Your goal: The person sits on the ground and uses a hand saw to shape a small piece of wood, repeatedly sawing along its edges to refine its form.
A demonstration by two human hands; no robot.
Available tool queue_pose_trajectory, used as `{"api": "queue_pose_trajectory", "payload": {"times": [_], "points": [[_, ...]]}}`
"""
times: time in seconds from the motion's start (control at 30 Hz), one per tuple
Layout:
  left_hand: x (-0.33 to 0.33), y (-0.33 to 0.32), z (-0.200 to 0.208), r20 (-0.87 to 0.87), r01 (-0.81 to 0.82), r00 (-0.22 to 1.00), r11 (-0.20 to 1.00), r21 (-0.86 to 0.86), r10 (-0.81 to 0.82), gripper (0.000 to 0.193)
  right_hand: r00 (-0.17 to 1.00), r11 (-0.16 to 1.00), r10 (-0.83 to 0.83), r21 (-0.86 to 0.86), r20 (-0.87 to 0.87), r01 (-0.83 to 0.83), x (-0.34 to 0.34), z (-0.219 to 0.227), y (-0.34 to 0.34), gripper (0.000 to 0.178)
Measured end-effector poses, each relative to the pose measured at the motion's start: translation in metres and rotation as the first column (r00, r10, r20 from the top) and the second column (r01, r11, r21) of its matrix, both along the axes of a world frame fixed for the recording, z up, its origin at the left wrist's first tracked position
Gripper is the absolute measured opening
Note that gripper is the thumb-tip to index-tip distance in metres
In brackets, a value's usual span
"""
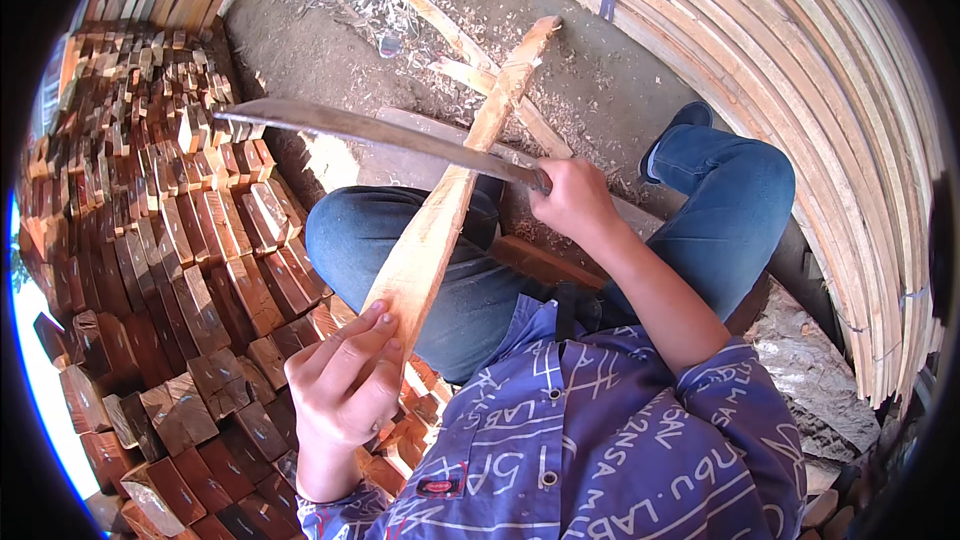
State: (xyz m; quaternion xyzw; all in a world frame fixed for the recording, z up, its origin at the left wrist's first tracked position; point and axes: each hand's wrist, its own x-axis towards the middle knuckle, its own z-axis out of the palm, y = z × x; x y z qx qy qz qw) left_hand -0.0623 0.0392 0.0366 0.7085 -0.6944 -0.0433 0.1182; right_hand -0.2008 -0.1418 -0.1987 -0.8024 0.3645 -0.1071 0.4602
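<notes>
My left hand (pixel 345 375) grips the wide lower end of a pale, paddle-shaped piece of wood (pixel 432 230), which slants up and away between my knees to a narrow far end. In my right hand (pixel 580 202) is a machete (pixel 350 128), its handle mostly hidden in my fist. The long dark blade points left and crosses over the wood near its middle. Whether the edge touches the wood, I cannot tell. Beyond the blade, the wood's narrow part passes over rough wooden pieces (pixel 545 128) on the ground.
Stacked reddish-brown wood blocks (pixel 200 310) fill the left side. Long pale strips (pixel 770 70), bundled with blue straps, curve along the right. Wood shavings (pixel 385 15) litter the dirt floor (pixel 290 50) ahead. A rough log (pixel 810 360) lies by my right side.
</notes>
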Motion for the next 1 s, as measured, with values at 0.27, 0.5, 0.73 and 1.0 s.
{"api": "queue_pose_trajectory", "payload": {"times": [0.27, 0.5, 0.73, 1.0], "points": [[0.017, 0.016, -0.007, -0.037, -0.059, 0.998, 0.998, 0.012, 0.06, 0.022, 0.995, 0.995, 0.097, -0.007, 0.001, -0.097, 0.009, 0.024, -0.001, 0.015], [0.01, 0.014, -0.004, -0.041, -0.084, 0.996, 0.996, 0.008, 0.084, 0.022, 0.999, 0.998, 0.049, 0.04, 0.001, -0.049, 0.019, 0.002, 0.003, 0.02], [0.029, 0.038, -0.022, -0.129, -0.168, 0.978, 0.986, -0.02, 0.164, 0.022, 0.977, 0.981, 0.195, 0.005, -0.083, -0.195, 0.029, 0.028, 0.009, 0.018], [-0.003, 0.031, -0.019, -0.063, -0.087, 0.994, 0.996, -0.004, 0.087, 0.019, 0.965, 0.99, 0.095, -0.081, -0.246, -0.118, 0.003, -0.018, -0.021, 0.019]]}}
